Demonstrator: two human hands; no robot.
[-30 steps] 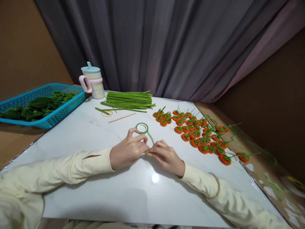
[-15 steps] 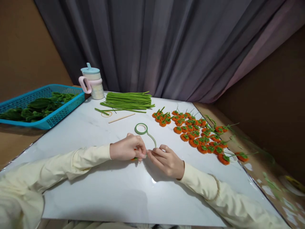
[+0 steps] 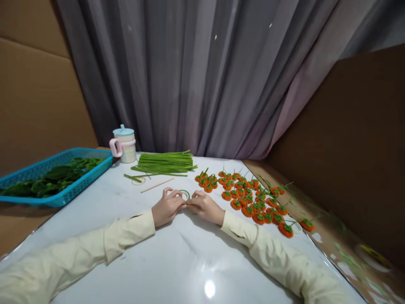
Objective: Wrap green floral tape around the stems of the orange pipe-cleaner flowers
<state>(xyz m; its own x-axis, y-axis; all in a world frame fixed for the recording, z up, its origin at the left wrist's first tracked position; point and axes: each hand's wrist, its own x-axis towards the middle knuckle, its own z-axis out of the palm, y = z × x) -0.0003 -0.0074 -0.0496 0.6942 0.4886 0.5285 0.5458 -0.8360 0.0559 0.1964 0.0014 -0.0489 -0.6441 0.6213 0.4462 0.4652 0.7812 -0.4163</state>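
Observation:
In front of me, at the middle of the table, my two hands meet fingertip to fingertip. My left hand (image 3: pixel 166 208) is closed in a pinch; half a second ago a small orange persimmon with a green top showed under it, now hidden by the fingers. My right hand (image 3: pixel 207 208) is pinched too, at the place where the loose strip of green tape ran. The roll of green tape (image 3: pixel 189 194) lies just behind the fingertips, partly covered by them. Many small orange persimmons (image 3: pixel 248 210) with green tops and thin stems lie to the right.
A bundle of green stems (image 3: pixel 164 163) lies at the back, with a thin wooden stick (image 3: pixel 157 185) and a rubber band (image 3: pixel 138 181) before it. A lidded cup (image 3: pixel 128 148) stands back left, beside a blue basket (image 3: pixel 70 196) of green leaves. Scraps litter the right side.
My hands parted, the orange persimmon showing under the left, then came together again by the tape roll. The view has tilted upward, so the table sits lower.

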